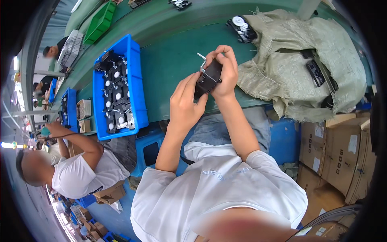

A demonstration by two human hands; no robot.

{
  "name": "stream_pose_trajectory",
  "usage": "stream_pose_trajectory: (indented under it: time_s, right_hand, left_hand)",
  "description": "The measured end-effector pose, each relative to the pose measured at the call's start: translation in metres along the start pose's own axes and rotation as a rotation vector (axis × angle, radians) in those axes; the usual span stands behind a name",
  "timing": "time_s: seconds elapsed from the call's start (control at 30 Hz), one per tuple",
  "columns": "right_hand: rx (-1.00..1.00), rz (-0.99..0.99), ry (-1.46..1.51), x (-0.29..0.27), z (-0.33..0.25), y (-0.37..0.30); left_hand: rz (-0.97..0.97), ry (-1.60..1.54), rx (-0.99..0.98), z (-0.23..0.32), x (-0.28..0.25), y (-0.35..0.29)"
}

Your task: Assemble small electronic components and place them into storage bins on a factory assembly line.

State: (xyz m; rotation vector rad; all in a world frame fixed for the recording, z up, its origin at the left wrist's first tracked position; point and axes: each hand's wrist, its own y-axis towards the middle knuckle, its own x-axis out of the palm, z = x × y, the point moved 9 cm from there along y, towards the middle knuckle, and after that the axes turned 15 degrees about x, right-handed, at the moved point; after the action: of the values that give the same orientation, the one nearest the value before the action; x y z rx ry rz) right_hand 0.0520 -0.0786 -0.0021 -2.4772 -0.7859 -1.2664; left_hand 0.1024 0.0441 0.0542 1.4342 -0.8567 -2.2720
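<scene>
Between my two hands, above the near edge of the green bench, is a black plastic gear housing [210,80] with a bent metal crank rod sticking up from its far side. My left hand [186,97] grips its left side, fingers along the edge. Around the far right side, my right hand [226,72] curls with its fingers bent. Left of my hands stands a blue bin [139,80] with rows of similar black assemblies [117,96], with white round knobs and metal rods. To the right lies a black assembly with white gears [242,29].
A woven sack [278,76] with black parts in its opening covers the bench's right side. A green crate [100,22] stands at the far left. Cardboard boxes [336,157] are stacked at lower right. A co-worker [86,167] sits on my left near a blue stool [147,151].
</scene>
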Motion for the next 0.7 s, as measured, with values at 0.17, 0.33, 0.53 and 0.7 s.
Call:
stream_pose_trajectory:
  time_s: [0.17,0.33,0.53,0.7]
  right_hand:
    - [-0.046,0.086,-0.248,0.040,0.016,0.002]
    - [-0.121,-0.227,-0.214,0.103,0.019,-0.011]
    - [-0.134,-0.290,-0.176,0.078,0.018,-0.010]
    - [-0.029,-0.273,-0.194,0.041,0.009,-0.006]
  left_hand:
    - [0.076,-0.018,-0.173,-0.003,-0.057,0.013]
    - [-0.144,0.176,-0.086,-0.034,-0.125,0.052]
    - [-0.047,0.044,-0.253,-0.207,-0.198,0.076]
    - [-0.206,0.152,-0.224,-0.306,-0.195,0.069]
